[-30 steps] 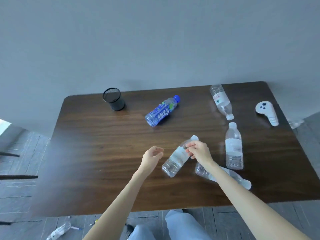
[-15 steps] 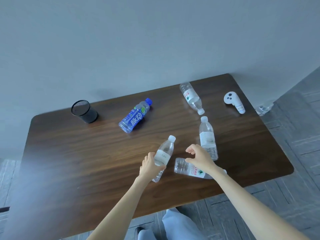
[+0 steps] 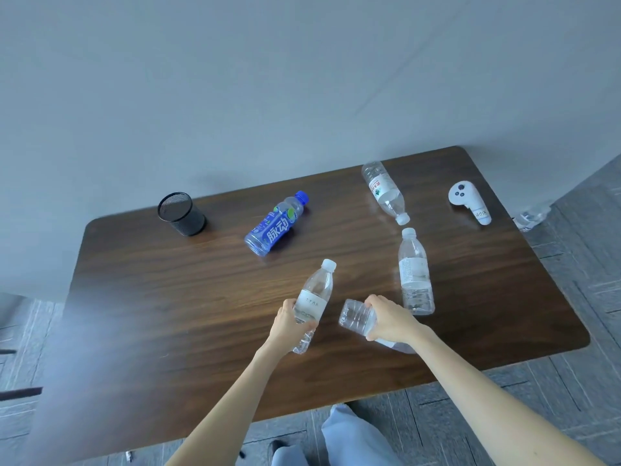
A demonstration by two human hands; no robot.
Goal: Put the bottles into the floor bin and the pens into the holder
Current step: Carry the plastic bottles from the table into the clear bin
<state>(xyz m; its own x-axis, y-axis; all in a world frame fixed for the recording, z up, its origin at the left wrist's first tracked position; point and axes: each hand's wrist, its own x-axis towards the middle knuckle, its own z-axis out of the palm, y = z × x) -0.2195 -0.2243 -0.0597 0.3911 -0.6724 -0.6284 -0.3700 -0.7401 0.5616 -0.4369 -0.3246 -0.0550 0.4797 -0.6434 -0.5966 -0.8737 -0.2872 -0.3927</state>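
Left hand (image 3: 290, 326) clamped on a clear bottle (image 3: 314, 302), right hand (image 3: 391, 319) clamped on another bottle (image 3: 358, 317) — both at the bench's (image 3: 168, 314) near edge. Risk, I think: thin empty plastic could buckle and slip, or my arm could knock the neighbouring bottle (image 3: 415, 272). Count: five bottles on the bench, one mesh holder (image 3: 181, 213), no pens or bin visible.
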